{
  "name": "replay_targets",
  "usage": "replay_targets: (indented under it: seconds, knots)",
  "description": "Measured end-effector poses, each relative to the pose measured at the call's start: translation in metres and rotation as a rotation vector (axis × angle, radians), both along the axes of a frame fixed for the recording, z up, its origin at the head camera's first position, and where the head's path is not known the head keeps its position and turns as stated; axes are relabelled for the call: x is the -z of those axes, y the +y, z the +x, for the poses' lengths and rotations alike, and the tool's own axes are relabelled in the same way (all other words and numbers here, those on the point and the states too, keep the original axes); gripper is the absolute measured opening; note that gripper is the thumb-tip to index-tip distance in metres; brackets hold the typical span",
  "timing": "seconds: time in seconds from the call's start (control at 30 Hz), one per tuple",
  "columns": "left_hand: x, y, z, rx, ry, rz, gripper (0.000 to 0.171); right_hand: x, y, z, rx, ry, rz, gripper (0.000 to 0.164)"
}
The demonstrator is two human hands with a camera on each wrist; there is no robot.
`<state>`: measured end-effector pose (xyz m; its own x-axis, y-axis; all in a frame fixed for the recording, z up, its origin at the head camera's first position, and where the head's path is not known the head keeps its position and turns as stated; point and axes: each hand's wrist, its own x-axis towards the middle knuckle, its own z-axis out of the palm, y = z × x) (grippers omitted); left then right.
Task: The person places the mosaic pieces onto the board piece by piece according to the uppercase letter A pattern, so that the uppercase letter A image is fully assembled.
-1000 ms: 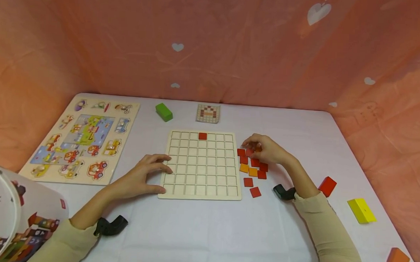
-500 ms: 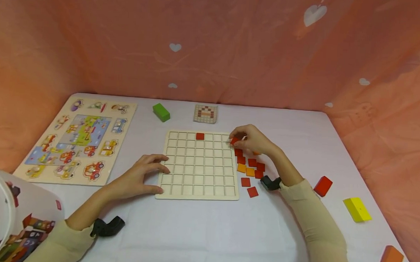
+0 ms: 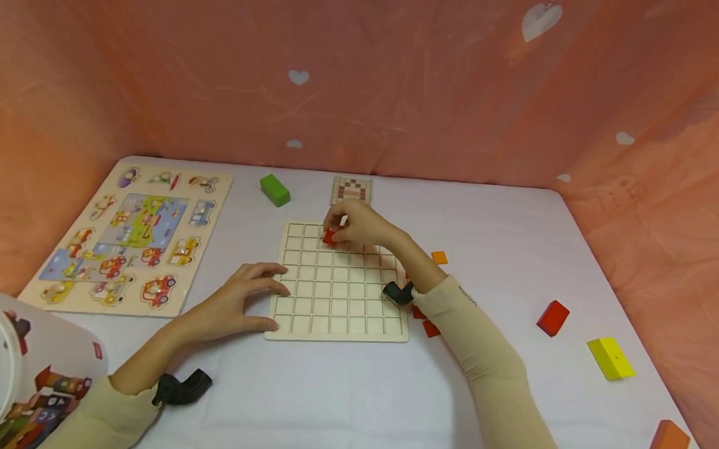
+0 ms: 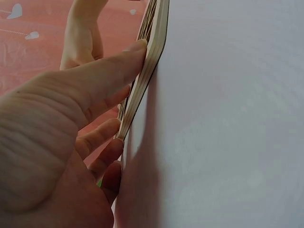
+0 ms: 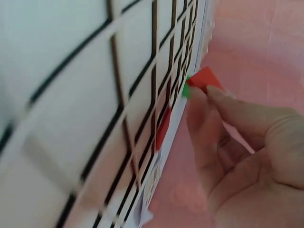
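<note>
Pink drapery (image 3: 402,86) backs the counter (image 3: 304,396); the right hand (image 3: 362,223) pinches a red tile (image 3: 329,238) over the board (image 3: 338,338), whose edge the left hand (image 3: 235,303) touches, fingers relaxed. One tile (image 5: 163,130) is set (early work, seemingly: most squares (image 3: 339,307) bare); loose tiles (image 3: 439,257) lie beside.

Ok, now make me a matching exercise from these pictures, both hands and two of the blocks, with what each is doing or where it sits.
1. Left grip
2. Right grip
3. Green block
4. Yellow block

A. Between the red block and the orange block
B. Touching the grid board's left edge
C. Left of the picture card
D. Pinching a red tile

Pairs: 1-B, 2-D, 3-C, 4-A.
</note>
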<state>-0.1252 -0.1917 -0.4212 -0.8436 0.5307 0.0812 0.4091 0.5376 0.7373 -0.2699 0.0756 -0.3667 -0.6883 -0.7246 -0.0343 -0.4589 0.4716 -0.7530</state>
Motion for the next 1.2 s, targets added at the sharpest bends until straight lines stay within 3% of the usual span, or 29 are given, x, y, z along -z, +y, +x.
replay_targets:
  seconds: [0.27,0.53,0.77,1.0,1.2]
  knots:
    - [-0.002,0.0,0.0,-0.002,-0.005,-0.003,0.042,0.002,-0.017,0.002,0.005,-0.047,0.047,0.015]
    - [-0.002,0.0,0.0,-0.001,-0.001,-0.006,0.042,0.004,-0.015,0.0,-0.026,-0.008,0.07,0.013]
    - [-0.002,0.0,0.001,-0.001,-0.005,-0.008,0.042,0.007,-0.006,-0.001,-0.061,0.013,0.082,0.023]
    - [-0.002,0.0,0.0,0.004,0.002,-0.004,0.043,0.006,0.019,0.002,-0.04,-0.027,0.015,0.029]
    - [-0.002,0.0,0.0,-0.003,-0.009,-0.007,0.043,-0.001,0.063,0.009,0.006,-0.038,-0.05,0.027]
